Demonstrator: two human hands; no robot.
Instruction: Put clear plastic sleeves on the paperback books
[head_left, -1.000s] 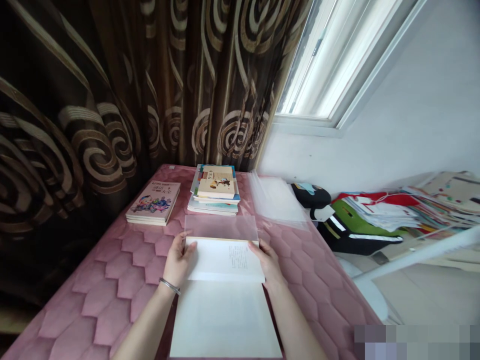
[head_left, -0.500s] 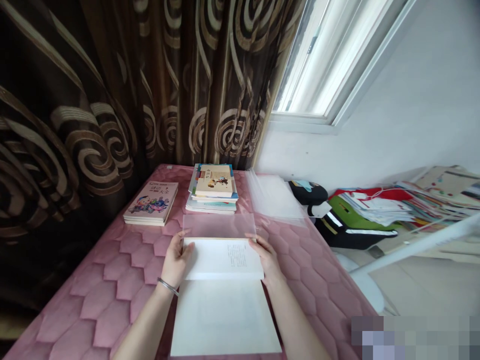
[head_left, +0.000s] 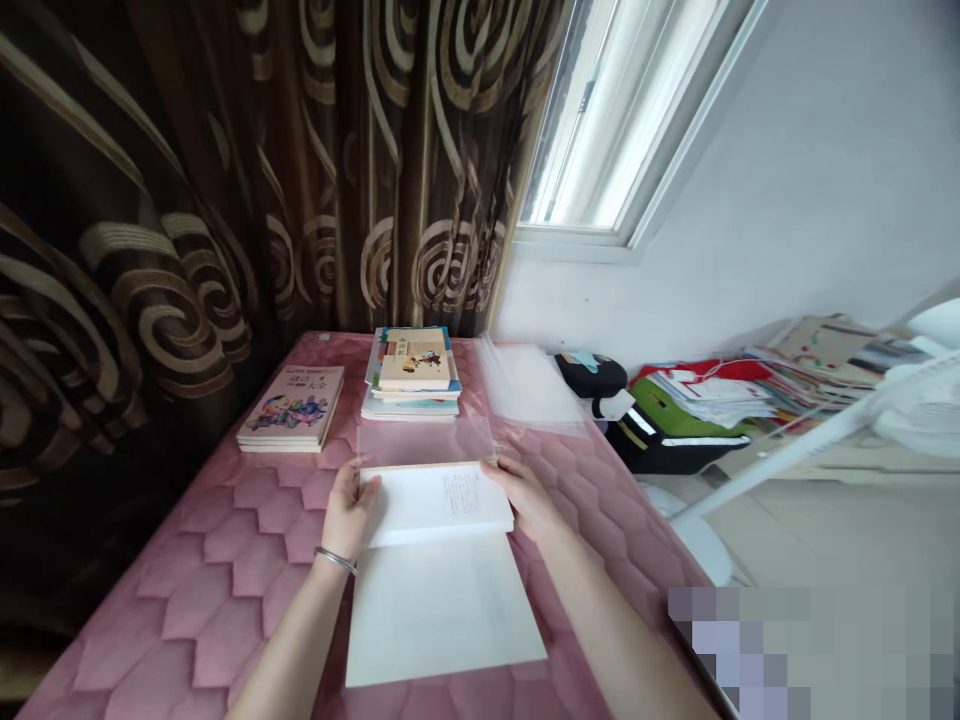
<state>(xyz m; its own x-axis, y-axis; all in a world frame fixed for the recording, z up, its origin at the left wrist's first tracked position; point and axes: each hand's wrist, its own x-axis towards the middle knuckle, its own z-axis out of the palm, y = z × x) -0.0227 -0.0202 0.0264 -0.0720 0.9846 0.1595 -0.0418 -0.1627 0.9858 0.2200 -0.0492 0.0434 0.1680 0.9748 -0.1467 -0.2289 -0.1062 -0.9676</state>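
An open book (head_left: 427,505) lies before me with its printed page up top and a blank cream cover leaf (head_left: 442,610) folded out toward me. My left hand (head_left: 351,505) grips its left edge, thumb on the page and fingers beneath. At the upper right corner, my right hand (head_left: 525,490) is closed on the book's edge. A clear plastic book cover (head_left: 424,440) sticks out past the book's far edge, between both hands. How far it runs underneath is hidden.
Pink quilted padding (head_left: 217,590) covers the bed. Beyond stand a stack of books (head_left: 412,375), more books (head_left: 291,408) at left and clear plastic covers (head_left: 529,385). A white fan (head_left: 780,455), bags (head_left: 675,430) and paper piles (head_left: 817,370) are at right.
The view has turned slightly right, so things sit further left. The book's near edge now tilts up at the right; both hands keep their hold on the book.
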